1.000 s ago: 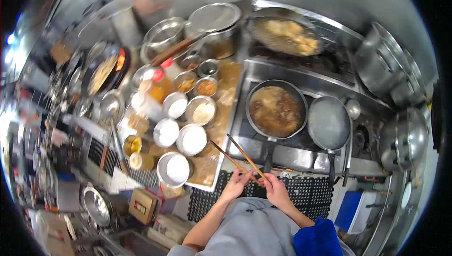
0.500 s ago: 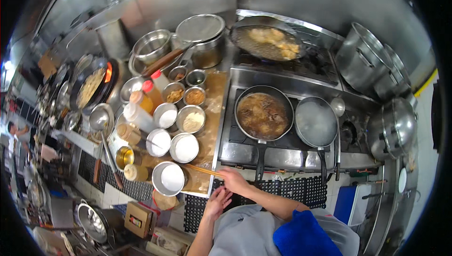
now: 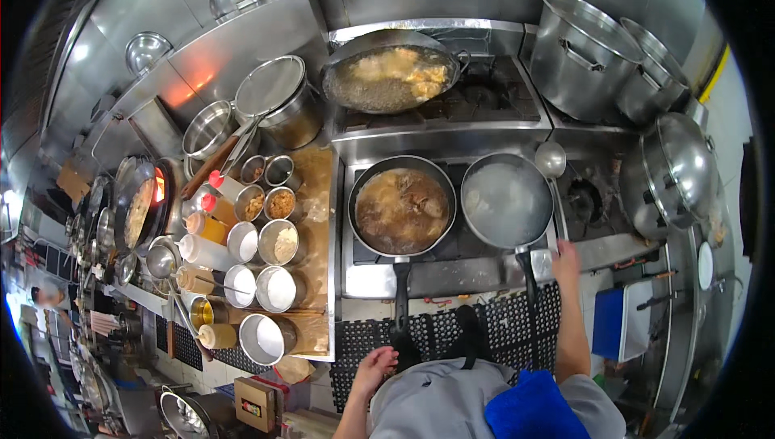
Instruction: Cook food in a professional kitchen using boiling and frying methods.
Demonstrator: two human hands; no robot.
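My right hand (image 3: pixel 567 262) is at the lower end of the handle of a ladle (image 3: pixel 550 160), at the stove's front edge. Its fingers are smeared, so whether it grips the handle is unclear. My left hand (image 3: pixel 376 369) hovers low before my body, fingers loosely bent and apart, holding nothing. Left of the ladle stands a pan of cloudy whitish liquid (image 3: pixel 507 201). Beside that, a pan of brown bubbling broth (image 3: pixel 401 209) has pieces of food in it. A pair of chopsticks (image 3: pixel 300 311) lies on the board among the bowls.
Behind, a wok (image 3: pixel 343 102) of bubbling oil holds golden pieces. Seasoning bowls (image 3: pixel 278 289) and squeeze bottles (image 3: pixel 203 252) crowd the left counter. Tall stockpots (image 3: pixel 565 76) stand at the back right. Both pan handles jut over the front edge; a black mat (image 3: pixel 436 328) covers the floor.
My right hand has left the chopsticks, which now lie on the board, and swung right to the ladle's handle. My left hand is lower, apart from the right. The view has shifted.
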